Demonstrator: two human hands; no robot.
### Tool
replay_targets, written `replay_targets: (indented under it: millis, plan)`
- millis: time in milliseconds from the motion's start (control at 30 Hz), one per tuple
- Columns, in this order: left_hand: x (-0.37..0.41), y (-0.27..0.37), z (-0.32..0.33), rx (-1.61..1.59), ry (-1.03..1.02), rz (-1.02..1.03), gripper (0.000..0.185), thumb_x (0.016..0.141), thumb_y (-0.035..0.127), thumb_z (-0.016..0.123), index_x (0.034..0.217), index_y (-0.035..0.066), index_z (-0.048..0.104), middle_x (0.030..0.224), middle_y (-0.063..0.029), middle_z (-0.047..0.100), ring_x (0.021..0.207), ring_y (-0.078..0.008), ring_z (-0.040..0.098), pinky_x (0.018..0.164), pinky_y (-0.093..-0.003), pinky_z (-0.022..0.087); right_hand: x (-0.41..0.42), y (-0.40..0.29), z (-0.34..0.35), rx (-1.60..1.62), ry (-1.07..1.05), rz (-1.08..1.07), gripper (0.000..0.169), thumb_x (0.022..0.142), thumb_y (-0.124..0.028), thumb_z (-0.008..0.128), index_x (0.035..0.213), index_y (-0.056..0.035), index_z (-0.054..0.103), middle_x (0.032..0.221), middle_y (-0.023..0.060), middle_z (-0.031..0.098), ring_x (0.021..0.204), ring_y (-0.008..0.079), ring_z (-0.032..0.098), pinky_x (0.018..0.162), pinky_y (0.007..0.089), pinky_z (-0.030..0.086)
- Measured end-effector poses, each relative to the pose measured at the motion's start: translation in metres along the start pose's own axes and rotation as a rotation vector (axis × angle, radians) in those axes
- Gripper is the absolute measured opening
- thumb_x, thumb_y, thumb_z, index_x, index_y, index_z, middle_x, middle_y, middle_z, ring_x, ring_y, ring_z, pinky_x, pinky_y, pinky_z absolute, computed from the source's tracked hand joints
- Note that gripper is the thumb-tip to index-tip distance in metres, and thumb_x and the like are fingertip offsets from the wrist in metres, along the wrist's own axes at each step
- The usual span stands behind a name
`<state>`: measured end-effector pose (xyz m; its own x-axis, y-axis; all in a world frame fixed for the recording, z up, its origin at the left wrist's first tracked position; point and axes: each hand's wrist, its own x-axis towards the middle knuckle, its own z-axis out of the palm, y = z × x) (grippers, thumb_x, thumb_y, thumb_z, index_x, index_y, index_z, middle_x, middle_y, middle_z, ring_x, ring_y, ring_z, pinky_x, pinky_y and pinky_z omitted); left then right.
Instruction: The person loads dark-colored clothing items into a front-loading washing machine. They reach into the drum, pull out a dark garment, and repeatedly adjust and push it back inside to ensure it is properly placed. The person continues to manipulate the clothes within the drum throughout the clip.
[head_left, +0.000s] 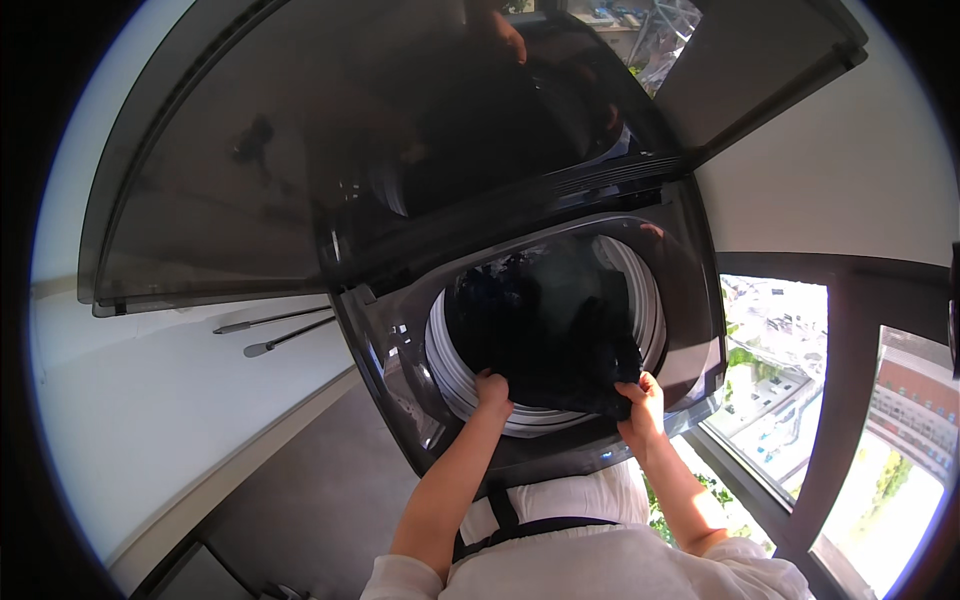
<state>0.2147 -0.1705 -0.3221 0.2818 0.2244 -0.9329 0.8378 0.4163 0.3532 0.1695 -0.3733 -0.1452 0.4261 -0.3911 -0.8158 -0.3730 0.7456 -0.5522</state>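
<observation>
Both my hands are at the front of the round opening of a dark top-loading washing machine (525, 461). A black cloth or garment (555, 345) fills much of the opening, with the pale ribbed tub ring (450, 375) around it. My left hand (493, 391) grips the cloth's near left edge. Its near right corner is pinched between the thumb and fingers of my right hand (641, 401), above the front rim. The raised dark glossy lid (480, 112) stands behind the opening and reflects a hand. The lower part of the cloth, inside the drum, is hidden.
A large tinted translucent panel (202, 165) spreads behind the machine. Two thin rods (277, 322), one with a flat rounded end, lie along the white ledge (187, 397) at left. Windows (780, 375) with dark frames border the right side. Grey floor (292, 465) shows at lower left.
</observation>
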Motion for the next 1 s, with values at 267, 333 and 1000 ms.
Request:
replay_targets:
  millis: [267,333,1000]
  plan:
    - [-0.025,0.003,0.004,0.846,0.001,0.392,0.049,0.074,-0.003,0.041,0.122,0.002,0.031,0.113,-0.0172,0.042,0.104,-0.0280,0.042,0.087,-0.0372,0.036,-0.016,-0.006,0.006,-0.111,-0.188,-0.113,0.029,0.061,0.009,0.052,0.087,-0.0040,0.047,0.081,0.0015,0.054,0.078,0.0125,0.052,0.075,0.0236,0.041]
    - [-0.073,0.027,0.027,1.050,-0.071,0.916,0.040,0.078,0.004,0.046,0.118,0.001,0.039,0.109,-0.0169,0.047,0.100,-0.0258,0.046,0.084,-0.0346,0.038,-0.014,-0.005,0.001,-0.205,-0.254,-0.149,0.034,0.060,0.010,0.052,0.091,-0.0040,0.048,0.086,0.0025,0.056,0.082,0.0133,0.054,0.077,0.0244,0.041]
    - [-0.146,0.145,-0.050,0.704,-0.491,0.412,0.032,0.074,-0.013,0.045,0.105,-0.004,0.051,0.091,-0.0040,0.058,0.081,-0.0108,0.054,0.074,-0.0213,0.041,-0.068,0.048,0.053,-1.085,-1.082,-0.756,0.049,0.067,0.000,0.049,0.115,0.0057,0.039,0.100,0.0194,0.050,0.091,0.0329,0.051,0.079,0.0366,0.042]
